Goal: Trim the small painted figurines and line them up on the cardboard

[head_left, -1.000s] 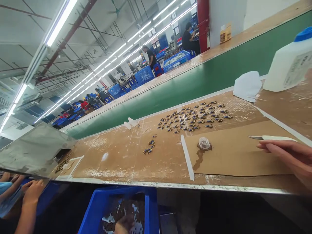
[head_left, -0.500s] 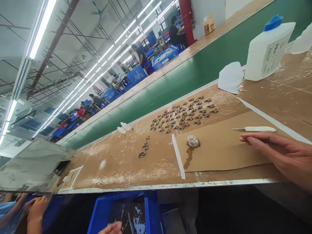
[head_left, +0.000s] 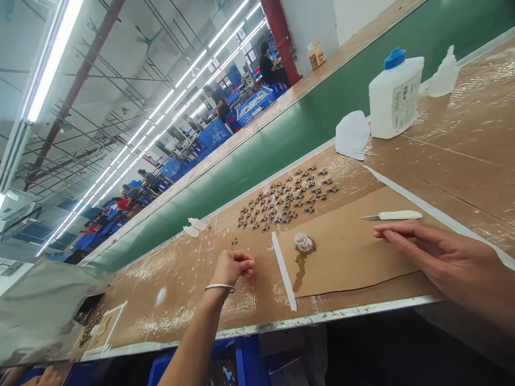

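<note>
My left hand [head_left: 234, 266], with a bangle at its wrist, is over the bench left of the brown cardboard sheet [head_left: 346, 268]. Its fingers are curled in a pinch; whatever they hold is hidden. Just beyond it lies a small blue and brass-coloured part [head_left: 234, 242]. My right hand [head_left: 442, 257] hovers at the right of the cardboard, thumb and forefinger pressed together, and I cannot make out anything between them. Close above those fingertips lies a white-handled knife [head_left: 400, 215]. A small clear cup [head_left: 303, 243] stands on the cardboard beside a wet streak.
Many similar small parts [head_left: 281, 201] are spread along the far side. A white jug with a blue cap [head_left: 396, 96], a dropper bottle [head_left: 444, 75] and white paper [head_left: 353, 134] stand or lie to the right. Beyond runs a green belt [head_left: 257, 145]. Below the edge is a blue bin [head_left: 241, 359].
My left hand has risen from above the blue bin to the bench top, beside the small parts. The right hand keeps its pinch near the knife. The view has shifted somewhat to the right.
</note>
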`<state>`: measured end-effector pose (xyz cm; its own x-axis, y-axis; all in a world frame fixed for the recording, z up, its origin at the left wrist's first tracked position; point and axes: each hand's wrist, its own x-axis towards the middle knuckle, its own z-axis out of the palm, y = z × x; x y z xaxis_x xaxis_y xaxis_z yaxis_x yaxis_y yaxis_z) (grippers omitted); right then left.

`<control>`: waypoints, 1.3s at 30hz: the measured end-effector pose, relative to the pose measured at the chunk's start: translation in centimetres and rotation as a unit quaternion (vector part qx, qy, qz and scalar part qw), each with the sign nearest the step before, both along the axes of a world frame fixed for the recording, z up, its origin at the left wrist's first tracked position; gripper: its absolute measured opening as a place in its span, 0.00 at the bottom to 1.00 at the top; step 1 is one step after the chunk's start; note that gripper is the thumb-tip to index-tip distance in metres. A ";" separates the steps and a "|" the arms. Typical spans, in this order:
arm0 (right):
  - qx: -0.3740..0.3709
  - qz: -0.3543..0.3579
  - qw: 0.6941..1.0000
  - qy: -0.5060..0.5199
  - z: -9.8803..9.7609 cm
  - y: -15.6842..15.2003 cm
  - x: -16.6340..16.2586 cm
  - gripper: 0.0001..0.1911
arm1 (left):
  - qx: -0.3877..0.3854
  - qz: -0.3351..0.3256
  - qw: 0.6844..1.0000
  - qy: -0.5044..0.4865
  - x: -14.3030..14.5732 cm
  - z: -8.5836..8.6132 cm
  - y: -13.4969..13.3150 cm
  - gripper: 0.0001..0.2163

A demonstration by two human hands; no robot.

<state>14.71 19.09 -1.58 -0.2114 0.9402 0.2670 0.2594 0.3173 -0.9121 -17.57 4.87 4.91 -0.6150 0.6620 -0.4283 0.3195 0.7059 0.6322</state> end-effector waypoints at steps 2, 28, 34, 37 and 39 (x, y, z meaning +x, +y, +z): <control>0.012 0.004 1.000 -0.001 -0.1 0.1 0.0 0.15 | -0.019 -0.027 0.999 0.036 0.5 -1.0 1.3 0.08; 0.067 0.021 0.998 -0.001 -1.3 0.3 0.1 0.10 | 0.091 -0.106 0.978 0.153 0.0 -2.6 0.7 0.05; 0.046 0.016 0.999 -0.009 -0.8 0.2 0.0 0.12 | 0.104 -0.066 0.988 0.091 -0.1 -2.9 0.3 0.06; 0.043 0.019 0.999 -0.016 -0.7 0.2 0.0 0.12 | 0.112 -0.055 0.989 0.084 -0.2 -3.0 0.2 0.06; 0.043 0.019 0.999 -0.017 -0.9 0.3 0.0 0.13 | 0.114 -0.055 0.988 0.089 -0.3 -3.0 0.2 0.06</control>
<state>14.73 19.35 -2.45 -0.2571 0.9050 0.3388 0.2755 0.4047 -0.8720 -17.90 5.02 1.89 -0.5867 0.7953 -0.1523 0.5065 0.5072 0.6973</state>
